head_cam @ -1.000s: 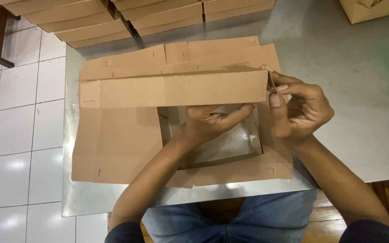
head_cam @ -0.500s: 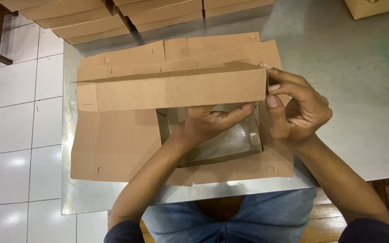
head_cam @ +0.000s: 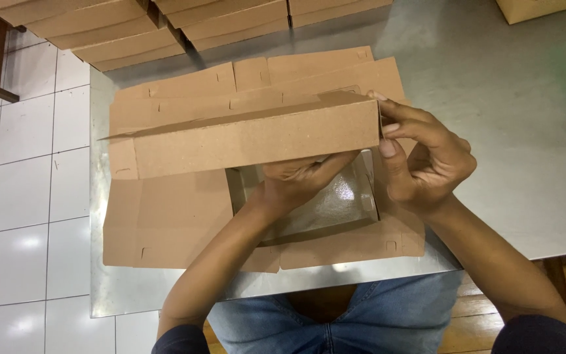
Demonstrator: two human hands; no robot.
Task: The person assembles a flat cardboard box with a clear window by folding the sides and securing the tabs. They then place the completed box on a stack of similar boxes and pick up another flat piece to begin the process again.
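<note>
Steel table (head_cam: 512,131), white tile floor (head_cam: 27,196) (left); both hands, left hand (head_cam: 299,180), right hand (head_cam: 424,164), clamped on cardboard box (head_cam: 250,141).

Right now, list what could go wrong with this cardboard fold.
1. The raised panel is pinched only at its right end by the right hand; its free left end might sag or crease.
2. The left hand presses beside the clear window, which could dent.

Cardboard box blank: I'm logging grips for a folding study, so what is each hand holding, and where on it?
The right hand pinches the right end of the raised cardboard panel. The left hand presses against that panel's lower edge near its middle.
</note>
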